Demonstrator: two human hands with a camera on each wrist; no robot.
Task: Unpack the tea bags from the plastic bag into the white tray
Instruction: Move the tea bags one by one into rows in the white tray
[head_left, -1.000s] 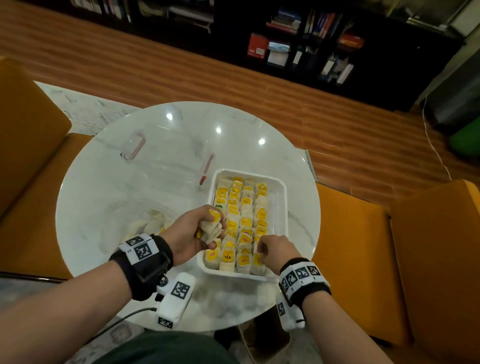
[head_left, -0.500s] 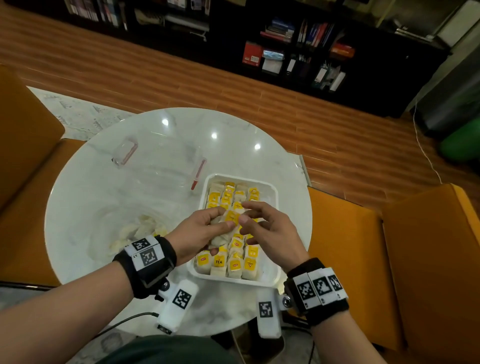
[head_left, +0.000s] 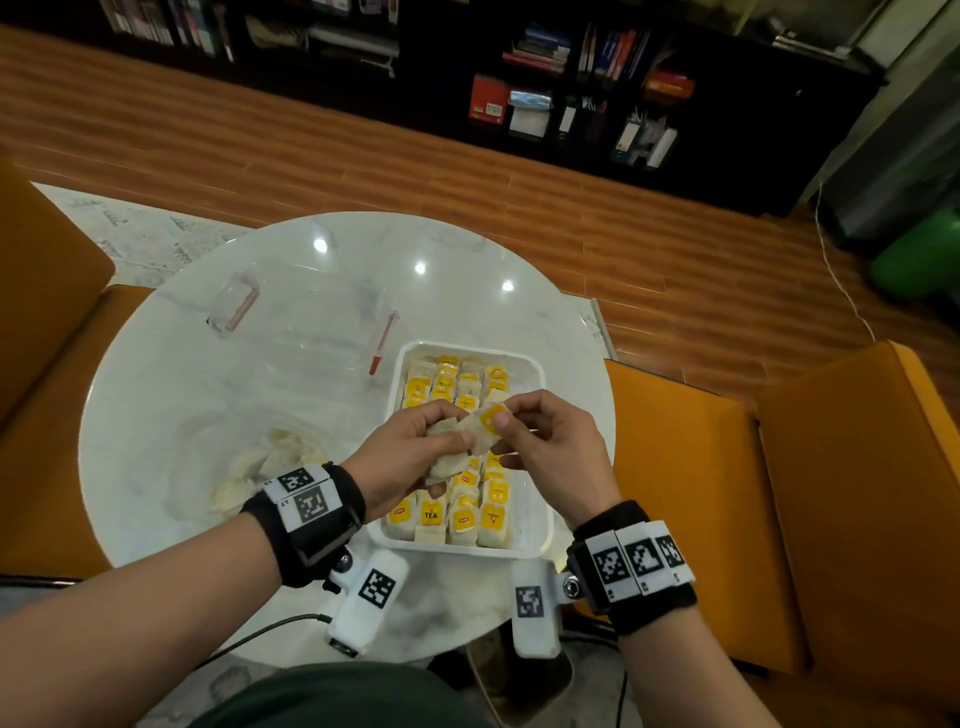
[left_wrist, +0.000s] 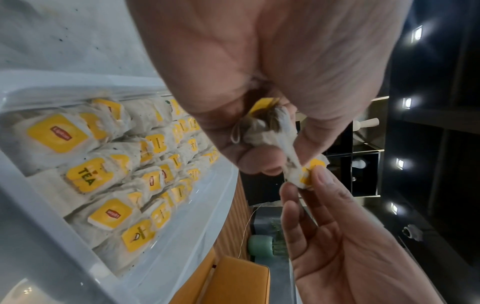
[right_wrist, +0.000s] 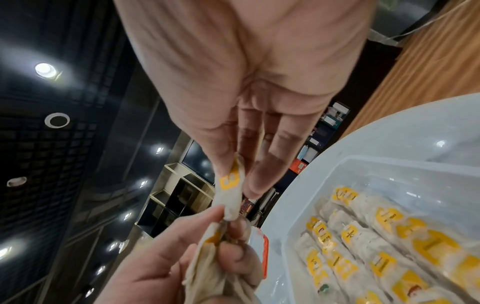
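Observation:
The white tray (head_left: 540, 525) sits on the round table, filled with rows of tea bags (head_left: 462, 514) with yellow tags. Above it my left hand (head_left: 415, 447) grips a small bunch of tea bags (head_left: 447, 465). My right hand (head_left: 524, 431) pinches one tea bag (head_left: 485, 423) by its yellow-tag end, between thumb and forefinger, while its other end still touches the bunch. In the left wrist view the pinched tea bag (left_wrist: 298, 174) runs from my left fingers to my right. The clear plastic bag (head_left: 249, 457) lies left of the tray with several tea bags inside.
The marble table (head_left: 291, 364) is ringed by orange seats (head_left: 691, 478). The plastic bag's red zip strip (head_left: 382, 343) and clear handle (head_left: 234, 306) lie on the far left part of the table. Dark bookshelves (head_left: 571, 98) stand beyond the wooden floor.
My right hand left the tray's near right corner, rose to meet the left hand and took hold of one tea bag from the bunch. Both hands lifted slightly above the tray.

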